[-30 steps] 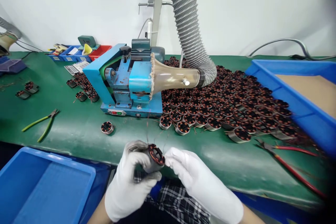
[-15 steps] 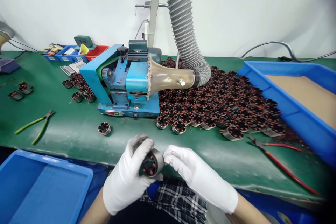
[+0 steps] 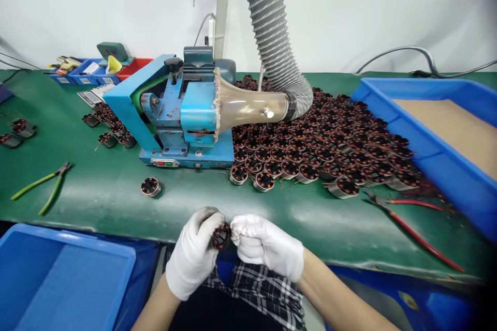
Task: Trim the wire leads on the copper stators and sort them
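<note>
In front of my body, my left hand (image 3: 196, 251) in a white glove is closed around a motor stator (image 3: 221, 236). The stator has a metal ring and copper windings, and its wound face is turned toward me. My gloved right hand (image 3: 264, 245) is closed in a pinch right beside the stator's right side. What its fingertips hold, if anything, is too small to make out. Ahead of my left hand a single stator (image 3: 151, 186) stands on the green bench mat (image 3: 194, 191).
A blue belt-driven machine (image 3: 186, 124) stands mid-bench, joined to a grey hose (image 3: 267, 20). Many stators (image 3: 295, 152) crowd right of it. Red-handled cutters (image 3: 419, 238), green-handled cutters (image 3: 42, 186), a blue tray (image 3: 427, 139) and a blue bin (image 3: 70, 274) lie around.
My hands have drawn closer together, and the stator has turned and sits slightly higher in view. My right fingers have curled in more tightly. The whole view has shifted a little.
</note>
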A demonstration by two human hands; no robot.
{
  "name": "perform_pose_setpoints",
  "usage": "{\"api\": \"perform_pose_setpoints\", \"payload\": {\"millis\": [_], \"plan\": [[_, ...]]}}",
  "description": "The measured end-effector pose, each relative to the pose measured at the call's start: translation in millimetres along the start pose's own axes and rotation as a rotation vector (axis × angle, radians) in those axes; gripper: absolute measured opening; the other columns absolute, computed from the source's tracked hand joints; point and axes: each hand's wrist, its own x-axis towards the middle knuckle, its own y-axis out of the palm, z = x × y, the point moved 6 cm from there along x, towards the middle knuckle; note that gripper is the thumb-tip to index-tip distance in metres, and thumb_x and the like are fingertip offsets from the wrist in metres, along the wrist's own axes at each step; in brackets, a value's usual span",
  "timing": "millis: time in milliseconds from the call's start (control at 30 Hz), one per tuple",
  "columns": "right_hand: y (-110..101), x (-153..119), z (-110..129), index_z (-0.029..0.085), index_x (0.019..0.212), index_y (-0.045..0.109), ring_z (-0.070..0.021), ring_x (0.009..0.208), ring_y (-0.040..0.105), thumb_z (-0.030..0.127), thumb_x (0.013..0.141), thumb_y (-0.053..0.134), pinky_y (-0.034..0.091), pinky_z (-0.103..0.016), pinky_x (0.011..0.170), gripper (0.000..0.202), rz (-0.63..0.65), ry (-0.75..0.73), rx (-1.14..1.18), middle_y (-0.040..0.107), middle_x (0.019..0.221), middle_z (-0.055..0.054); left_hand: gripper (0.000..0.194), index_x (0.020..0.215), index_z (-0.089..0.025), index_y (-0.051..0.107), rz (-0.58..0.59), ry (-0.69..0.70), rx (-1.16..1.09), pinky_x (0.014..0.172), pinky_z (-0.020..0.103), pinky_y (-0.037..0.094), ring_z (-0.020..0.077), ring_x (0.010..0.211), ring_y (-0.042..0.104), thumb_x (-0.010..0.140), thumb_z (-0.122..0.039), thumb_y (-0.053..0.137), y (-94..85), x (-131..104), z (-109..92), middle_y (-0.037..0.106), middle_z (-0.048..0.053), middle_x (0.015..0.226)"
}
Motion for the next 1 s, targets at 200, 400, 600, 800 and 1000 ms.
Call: {"api": "perform_pose_setpoints", "payload": {"millis": [200,400,600,800,1000], "plan": [[-12.6,9.0,7.2,0.016,0.064,0.049,-0.0116,0.050,0.041,0.018,0.081,0.044,0.030,-0.025,0.054,0.019,-0.153,0.001,-0.412,0.043,0.051,0.002,0.049,0.110,-0.022,0.050,0.166,-0.189,0.035,0.098,0.050,0.035,0.0287,0.113,0.048,0.065,-0.022,0.069,28.5,-0.1,39.4,0.060,0.007,0.106],[-20.8,0.9,17.5,0.014,0.075,0.060,-0.0174,0.054,0.055,0.000,0.069,0.045,0.026,-0.029,0.052,0.022,0.065,-0.053,-1.357,0.061,0.060,-0.005,0.054,0.110,-0.022,0.053,0.241,-0.209,0.006,0.104,0.049,0.028,0.0253,0.111,0.051,0.060,-0.021,0.073,26.8,7.6,41.4,0.063,0.005,0.108],[-61.1,-15.6,15.0,0.017,0.091,0.064,-0.0183,0.067,0.062,0.019,0.085,0.046,0.040,-0.027,0.062,0.020,-0.088,0.072,-1.142,0.068,0.077,-0.006,0.058,0.109,-0.022,0.053,0.242,-0.224,-0.021,0.106,0.045,0.027,0.0233,0.112,0.050,0.056,-0.017,0.074,25.7,7.4,41.3,0.062,0.004,0.110],[-24.2,9.5,42.2,0.019,0.107,0.055,-0.0172,0.087,0.058,0.033,0.082,0.056,0.042,-0.028,0.078,0.029,-0.263,-0.131,-0.606,0.064,0.099,-0.004,0.061,0.109,-0.021,0.050,0.192,-0.274,-0.037,0.107,0.049,0.023,0.0241,0.103,0.055,0.054,-0.029,0.076,22.5,9.7,42.2,0.061,0.006,0.110],[-20.4,30.5,32.3,0.018,0.075,0.063,-0.0140,0.070,0.057,0.025,0.090,0.042,0.037,-0.024,0.066,0.027,-0.260,-0.043,-0.801,0.065,0.075,-0.002,0.054,0.104,-0.022,0.053,0.265,-0.273,-0.075,0.108,0.046,0.022,0.0202,0.095,0.059,0.055,-0.026,0.075,21.7,12.8,38.4,0.062,0.001,0.105]]}}
